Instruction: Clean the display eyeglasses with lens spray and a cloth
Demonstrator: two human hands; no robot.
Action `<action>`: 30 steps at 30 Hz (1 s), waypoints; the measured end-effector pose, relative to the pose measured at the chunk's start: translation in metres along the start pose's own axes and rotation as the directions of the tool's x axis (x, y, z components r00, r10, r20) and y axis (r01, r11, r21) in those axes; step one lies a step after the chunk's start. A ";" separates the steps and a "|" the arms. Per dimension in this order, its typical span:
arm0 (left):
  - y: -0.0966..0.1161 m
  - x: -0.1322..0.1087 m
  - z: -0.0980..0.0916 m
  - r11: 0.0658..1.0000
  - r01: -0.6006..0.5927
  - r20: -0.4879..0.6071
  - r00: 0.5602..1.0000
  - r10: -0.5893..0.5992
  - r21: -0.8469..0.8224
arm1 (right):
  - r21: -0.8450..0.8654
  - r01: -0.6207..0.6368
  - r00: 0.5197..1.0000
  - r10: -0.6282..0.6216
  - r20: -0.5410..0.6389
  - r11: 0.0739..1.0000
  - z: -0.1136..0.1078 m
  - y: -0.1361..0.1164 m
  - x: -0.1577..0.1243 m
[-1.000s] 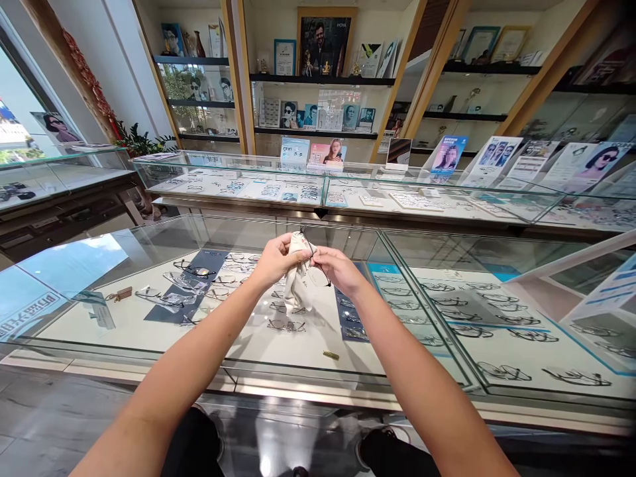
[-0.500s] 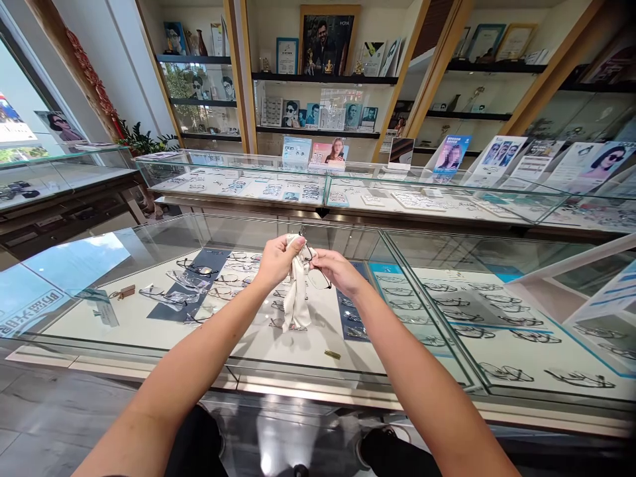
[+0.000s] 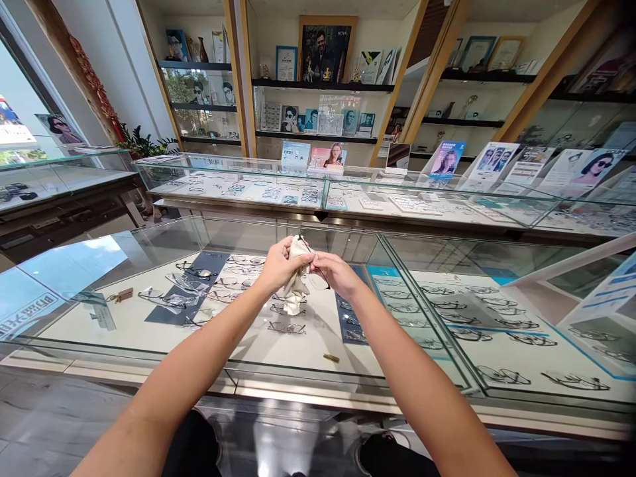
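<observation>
Both hands meet above the glass display case [image 3: 293,368], near the middle of the view. My left hand [image 3: 279,264] is closed on a cream cleaning cloth [image 3: 297,291], which hangs bunched below the fingers. The cloth is wrapped about part of a pair of eyeglasses [image 3: 318,281]. My right hand [image 3: 334,270] pinches the dark-framed eyeglasses, and one clear lens shows below its fingers. The thumb of my left hand lies close to the right fingertips. Cloth and fingers hide the rest of the frame.
Rows of eyeglasses [image 3: 287,328] lie inside the case, some on dark blue boards. A small gold-coloured piece [image 3: 330,358] is near the front. Behind stands another glass counter [image 3: 228,189] with advertising cards [image 3: 447,161]. A white-framed stand [image 3: 571,271] rises at the right.
My left thumb has moved down and right toward the right fingers. The long hanging cloth has been gathered up shorter. My right hand keeps holding the eyeglasses.
</observation>
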State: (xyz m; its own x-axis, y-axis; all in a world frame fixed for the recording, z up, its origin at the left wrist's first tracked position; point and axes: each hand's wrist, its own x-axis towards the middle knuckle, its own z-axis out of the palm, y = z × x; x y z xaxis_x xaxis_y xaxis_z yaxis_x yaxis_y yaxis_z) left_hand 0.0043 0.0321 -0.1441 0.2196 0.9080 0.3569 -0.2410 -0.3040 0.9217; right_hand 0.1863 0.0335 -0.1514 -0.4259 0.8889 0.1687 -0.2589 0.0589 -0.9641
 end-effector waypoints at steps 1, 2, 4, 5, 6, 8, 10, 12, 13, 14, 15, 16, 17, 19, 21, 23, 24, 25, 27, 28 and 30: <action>-0.001 -0.001 0.001 1.000 -0.019 -0.024 1.000 0.019 0.025 | -0.012 -0.001 1.000 0.002 0.019 1.000 0.000 0.001 0.000; -0.003 -0.001 0.002 0.998 -0.035 -0.047 0.998 0.037 0.046 | -0.021 -0.005 0.999 0.006 0.036 1.000 0.000 0.001 -0.001; -0.004 -0.002 0.003 0.997 -0.048 -0.076 0.996 0.053 0.066 | -0.030 -0.011 0.998 0.013 0.056 0.999 0.001 0.002 -0.001; -0.003 -0.001 0.003 0.997 -0.043 -0.083 0.995 0.049 0.068 | -0.030 -0.010 0.998 0.012 0.055 0.999 0.001 0.002 -0.001; -0.003 -0.001 0.004 0.997 -0.037 -0.088 0.995 0.043 0.069 | -0.029 -0.005 0.999 0.006 0.050 1.000 0.001 0.002 -0.001; -0.001 0.001 0.003 0.996 -0.041 -0.103 0.993 0.049 0.075 | -0.028 0.015 0.999 -0.014 0.031 0.999 0.001 0.002 -0.001; 0.001 0.003 0.001 0.993 -0.074 -0.142 0.986 0.087 0.092 | -0.029 0.032 0.999 -0.031 0.012 0.999 -0.001 0.000 -0.001; 0.003 0.005 -0.003 0.987 -0.115 -0.213 0.967 0.138 0.116 | -0.022 0.057 0.998 -0.057 -0.018 0.998 -0.004 -0.004 -0.002; 0.003 0.005 -0.005 0.982 -0.134 -0.252 0.954 0.165 0.135 | -0.013 0.074 0.996 -0.074 -0.040 0.997 -0.006 -0.007 -0.002; 0.004 0.005 -0.008 0.976 -0.152 -0.286 0.939 0.193 0.158 | 0.000 0.090 0.994 -0.090 -0.067 0.996 -0.008 -0.010 -0.003; 0.005 0.005 -0.009 0.967 -0.170 -0.311 0.924 0.224 0.190 | 0.014 0.106 0.990 -0.104 -0.099 0.994 -0.010 -0.013 -0.003; 0.006 0.004 -0.010 0.954 -0.188 -0.324 0.910 0.258 0.233 | 0.025 0.119 0.985 -0.115 -0.130 0.993 -0.013 -0.016 -0.003; 0.007 0.003 -0.011 0.937 -0.206 -0.322 0.899 0.295 0.282 | 0.032 0.127 0.980 -0.120 -0.156 0.991 -0.015 -0.019 -0.004; 0.009 0.000 -0.010 0.887 -0.250 -0.282 0.884 0.372 0.388 | 0.034 0.125 0.978 -0.117 -0.175 0.992 -0.018 -0.023 -0.004; 0.010 -0.003 -0.009 0.801 -0.322 -0.182 0.867 0.463 0.504 | 0.023 0.109 0.984 -0.104 -0.148 0.994 -0.020 -0.024 -0.004; 0.010 -0.003 -0.009 0.683 -0.414 -0.040 0.838 0.544 0.601 | 0.008 0.091 0.991 -0.090 -0.097 0.996 -0.020 -0.024 -0.005; 0.009 -0.003 -0.010 0.623 -0.454 0.030 0.822 0.568 0.637 | 0.000 0.090 0.993 -0.090 -0.070 0.996 -0.019 -0.024 -0.005; 0.008 -0.002 -0.011 0.573 -0.484 0.090 0.809 0.580 0.662 | -0.008 0.094 0.995 -0.094 -0.044 0.996 -0.019 -0.024 -0.005; 0.006 0.000 -0.014 0.513 -0.515 0.167 0.799 0.578 0.686 | -0.022 0.098 0.995 -0.098 0.003 0.995 -0.019 -0.024 -0.006; 0.005 0.002 -0.016 0.499 -0.520 0.188 0.799 0.572 0.693 | -0.030 0.095 0.995 -0.094 0.023 0.995 -0.019 -0.025 -0.006; 0.003 0.003 -0.019 0.483 -0.524 0.210 0.800 0.563 0.702 | -0.049 0.080 0.996 -0.078 0.045 0.996 -0.019 -0.026 -0.007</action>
State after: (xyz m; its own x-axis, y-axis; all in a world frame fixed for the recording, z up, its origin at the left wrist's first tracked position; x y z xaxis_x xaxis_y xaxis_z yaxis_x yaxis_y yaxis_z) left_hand -0.0132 0.0397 -0.1432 0.2385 0.4946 0.8358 0.4320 -0.8248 0.3649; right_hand 0.2124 0.0344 -0.1310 -0.4434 0.8601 0.2523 -0.2494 0.1520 -0.9564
